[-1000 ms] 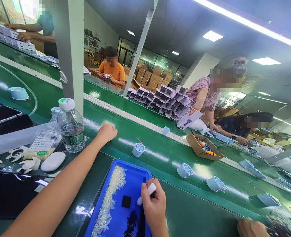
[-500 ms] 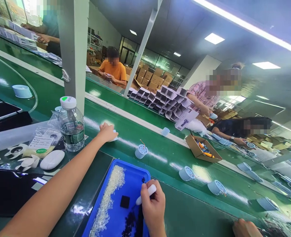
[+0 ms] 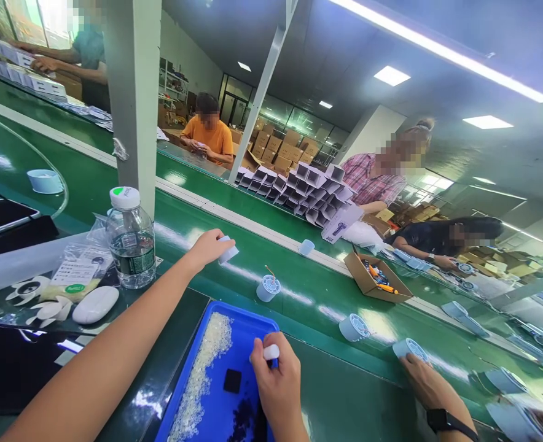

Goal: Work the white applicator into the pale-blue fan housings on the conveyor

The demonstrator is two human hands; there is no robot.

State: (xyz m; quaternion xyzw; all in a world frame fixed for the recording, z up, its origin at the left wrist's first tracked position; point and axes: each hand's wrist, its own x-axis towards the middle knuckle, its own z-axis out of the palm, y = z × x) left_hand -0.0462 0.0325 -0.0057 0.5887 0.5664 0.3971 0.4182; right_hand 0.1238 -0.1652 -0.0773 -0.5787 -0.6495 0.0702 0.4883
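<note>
My left hand [image 3: 208,250] reaches over the green conveyor belt, fingers closed on a pale blue plastic part [image 3: 228,249]. My right hand [image 3: 278,374] is closed around a white round-ended stick [image 3: 271,352], above a blue tray [image 3: 248,309]. Small clear rings [image 3: 207,353] fill the tray's left side. A black square block [image 3: 232,381] and a heap of tiny black pieces [image 3: 242,417] lie further right in it. Just beyond the tray, a pale blue round housing [image 3: 268,288] with a thin orange wire stands on the belt.
A co-worker's hand [image 3: 419,374] with a black watch touches another housing [image 3: 410,348] on the right. A water bottle [image 3: 131,245], a white mouse [image 3: 96,305] and small fan blades [image 3: 49,310] lie left. A carton [image 3: 377,279] stands across the belt, near stacked white boxes [image 3: 308,187].
My left hand has moved slightly right with the pale blue part, now lifted into clearer view. My right hand has shifted slightly left. A co-worker's hand has reached a housing at the right.
</note>
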